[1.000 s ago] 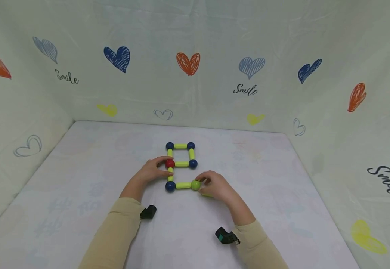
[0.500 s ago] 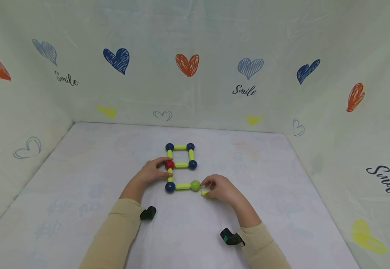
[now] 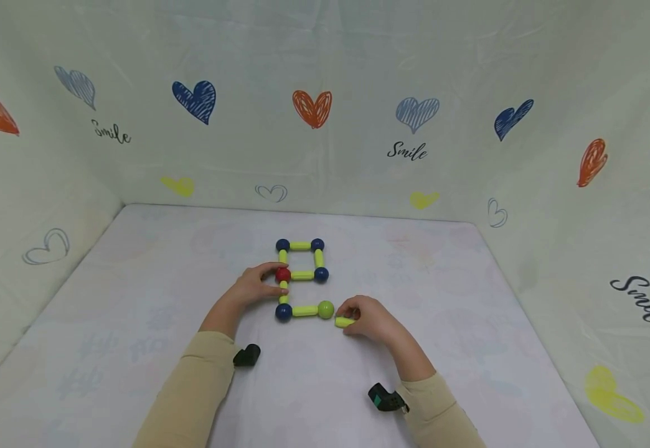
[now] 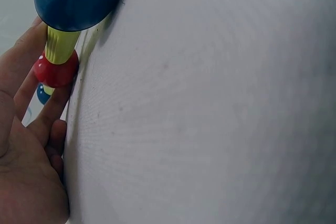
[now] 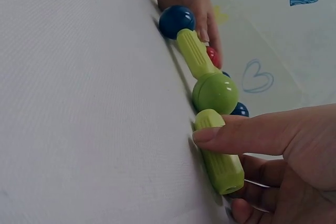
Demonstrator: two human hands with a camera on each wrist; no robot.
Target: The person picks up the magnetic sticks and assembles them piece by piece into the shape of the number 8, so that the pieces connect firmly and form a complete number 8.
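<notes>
A flat figure of yellow-green magnetic sticks and balls lies on the white table. My left hand (image 3: pixel 254 286) grips it around the red ball (image 3: pixel 283 275), with the thumb by the stick below that ball. The figure's lower row runs from a blue ball (image 3: pixel 283 312) through a stick (image 3: pixel 305 310) to a green ball (image 3: pixel 325 309). Just right of the green ball, my right hand (image 3: pixel 372 320) pinches a loose yellow-green stick (image 5: pixel 220 163) between thumb and fingers. In the head view a small gap shows between this stick and the ball; the hand covers its far end.
Above the red ball, sticks and blue balls (image 3: pixel 321 275) form a closed square. A pale cloth wall (image 3: pixel 358 168) with printed hearts encloses the table's back and sides. Each wrist wears a small black camera (image 3: pixel 386 397).
My right hand has drawn off the green ball, slightly right and nearer to me. It now pinches the loose stick with its end showing. My left hand has stayed in place.
</notes>
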